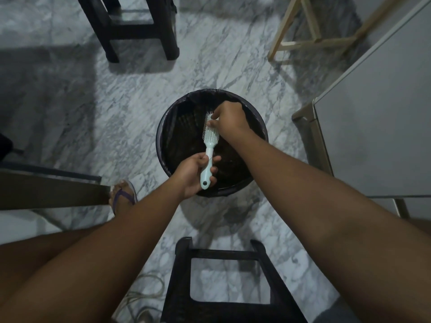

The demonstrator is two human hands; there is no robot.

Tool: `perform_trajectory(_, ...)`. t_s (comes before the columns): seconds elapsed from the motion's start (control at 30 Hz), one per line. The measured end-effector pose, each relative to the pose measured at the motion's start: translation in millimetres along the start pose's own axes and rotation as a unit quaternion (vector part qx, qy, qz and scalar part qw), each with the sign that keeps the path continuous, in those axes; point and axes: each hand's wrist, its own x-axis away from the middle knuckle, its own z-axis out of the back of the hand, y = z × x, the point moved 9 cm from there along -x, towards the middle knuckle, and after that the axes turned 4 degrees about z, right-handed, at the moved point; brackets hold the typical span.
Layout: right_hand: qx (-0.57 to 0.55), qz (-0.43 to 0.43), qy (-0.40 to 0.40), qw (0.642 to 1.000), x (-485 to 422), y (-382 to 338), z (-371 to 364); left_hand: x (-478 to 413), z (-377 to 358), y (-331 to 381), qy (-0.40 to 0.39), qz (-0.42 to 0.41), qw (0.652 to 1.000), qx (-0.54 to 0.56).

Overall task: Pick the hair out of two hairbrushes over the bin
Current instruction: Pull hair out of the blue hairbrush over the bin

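Observation:
A pale mint hairbrush (209,145) is held over a round dark bin (163,141) lined with a black bag. My left hand (194,174) grips the brush's handle, bristles facing up and left. My right hand (229,118) is at the brush's head, fingertips pinched among the bristles near the tip. Whether hair sits between the fingers is too small to tell. Only one brush is in view.
A black stool (224,283) stands just below the bin, another black stool (130,29) at the top. A pale wooden frame (310,40) is top right, a grey cabinet (377,127) at right. My sandalled foot (122,197) and a cable (149,290) lie on the marble floor.

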Motion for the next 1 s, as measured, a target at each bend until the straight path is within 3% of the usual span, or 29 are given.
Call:
perform_trajectory(0.17,-0.017,0.021,0.014,1.000,-0.5,-1.2,7.2,2.8,1.4,1.9,0.012,0.000,1.000,0.000)
perform_trajectory(0.27,-0.112,0.033,0.036,0.993,8.7,-3.6,17.9,5.2,3.2,3.5,0.017,-0.003,1.000,-0.002)
perform_trajectory(0.4,-0.194,0.022,0.176,0.965,28.4,3.6,47.8,6.1,5.0,4.4,0.023,-0.007,1.000,-0.010)
perform_trajectory(0.47,-0.185,-0.031,0.198,0.962,33.4,22.2,48.4,6.2,5.4,4.1,0.027,-0.007,1.000,-0.012)
perform_trajectory(0.6,-0.103,-0.104,0.075,0.986,32.1,49.1,15.1,5.8,2.5,5.3,0.025,-0.008,1.000,-0.008)
perform_trajectory(0.77,-0.232,-0.072,-0.074,0.967,33.0,30.4,-28.5,8.8,-3.3,6.4,-0.001,-0.010,1.000,-0.027)
perform_trajectory(0.87,-0.267,-0.076,-0.091,0.956,31.6,23.5,-29.3,7.4,4.0,8.6,-0.008,-0.014,1.000,-0.009)
perform_trajectory(1.0,-0.156,-0.035,-0.045,0.986,26.0,26.6,-11.8,7.2,14.1,14.0,-0.009,-0.022,0.999,0.022)
